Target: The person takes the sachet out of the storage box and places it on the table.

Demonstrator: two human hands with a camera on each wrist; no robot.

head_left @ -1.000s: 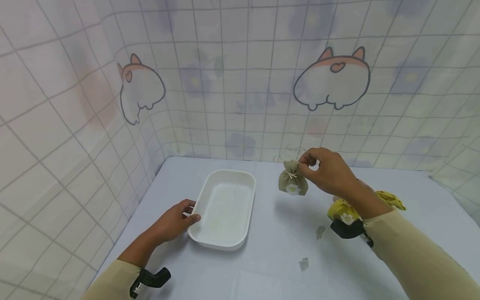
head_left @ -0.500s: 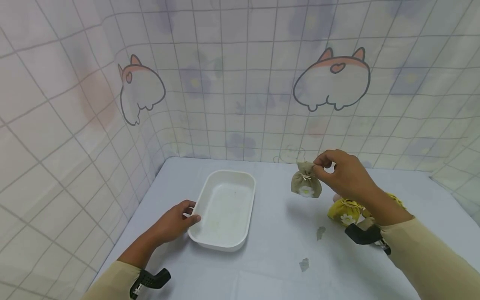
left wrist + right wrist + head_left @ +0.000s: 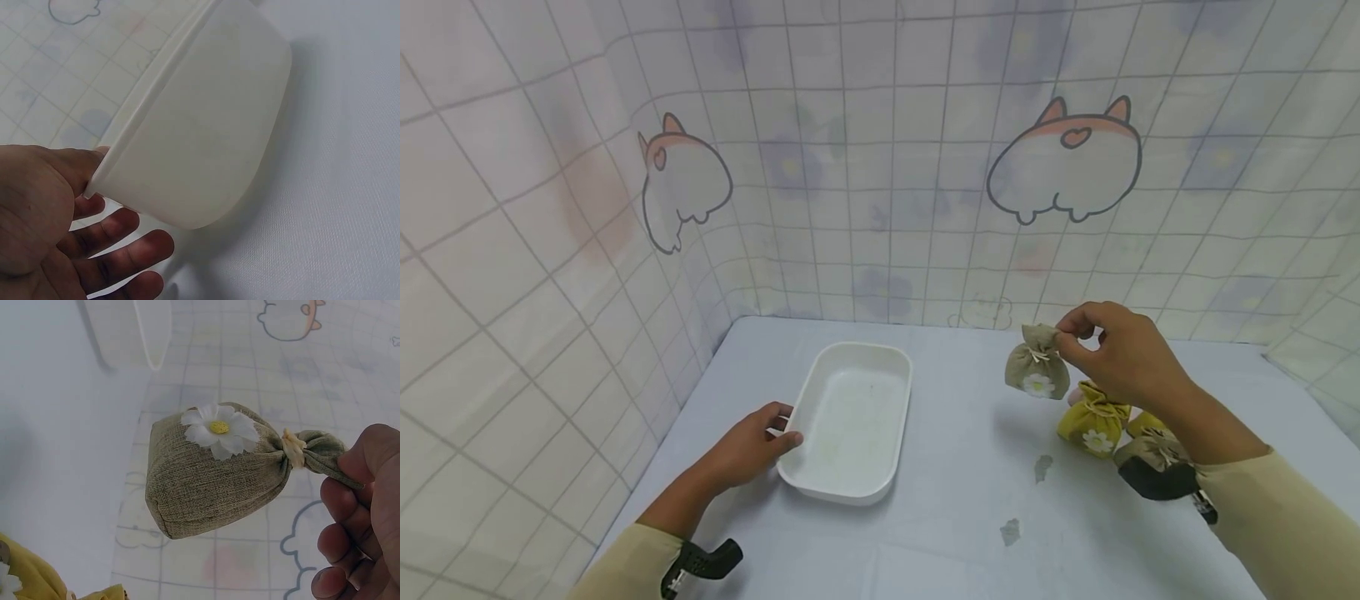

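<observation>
My right hand (image 3: 1123, 350) pinches the gathered top of a small grey-green cloth drawstring pouch (image 3: 212, 481) between thumb and fingers. A white flower with a yellow centre decorates the pouch, which hangs above the table. In the head view my left hand (image 3: 741, 450) holds the near left corner of a white plastic tray (image 3: 842, 494). Its thumb lies over the rim (image 3: 150, 103), and its other fingers are outside, below the rim. Nothing lies in the tray. Beneath the right forearm lie a yellow pouch (image 3: 1086, 427) with a white flower and a grey-brown pouch (image 3: 1153, 450), partly hidden.
Another yellow piece of cloth (image 3: 1144, 422) and a pinkish thing (image 3: 1076, 395) show among the pouches on the right. Two grey patches (image 3: 1043, 468) mark the white tabletop (image 3: 940, 533). A grid-patterned curtain (image 3: 917, 167) rises behind the table and along its left side.
The right hand has moved to the right with the hanging pouch. More of the pouches under that forearm has come into view. The left hand and the tray have stayed put.
</observation>
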